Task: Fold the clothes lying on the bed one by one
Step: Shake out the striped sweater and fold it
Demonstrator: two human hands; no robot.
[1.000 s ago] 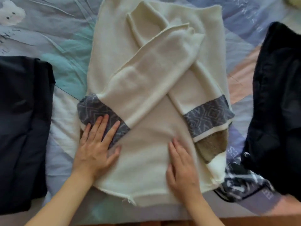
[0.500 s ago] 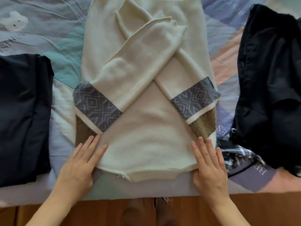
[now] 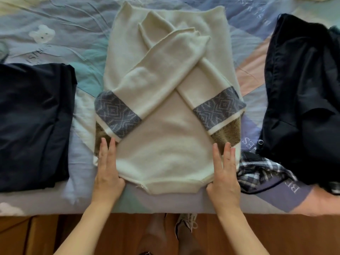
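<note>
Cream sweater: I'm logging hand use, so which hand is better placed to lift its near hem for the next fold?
Neither alone. The left hand and the right hand sit symmetrically at the cream sweater hem's two corners, fingers flat on top.

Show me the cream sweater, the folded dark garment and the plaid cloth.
cream sweater (image 3: 165, 150): head view, bare body panel below crossed sleeves.
folded dark garment (image 3: 31, 122): head view, its middle.
plaid cloth (image 3: 257, 168): head view, checked folds.

Sweater (image 3: 165, 144): on the bed (image 3: 55, 34), between the two hands, sleeves crossed on its body.
Left hand (image 3: 107, 173): on the sweater's near left corner.
Right hand (image 3: 224, 179): on its near right corner.
Folded garment (image 3: 33, 124): left of the left hand.
Heaped clothes (image 3: 303, 100): right of the right hand.
Checked cloth (image 3: 261, 170): just right of the right hand.
</note>
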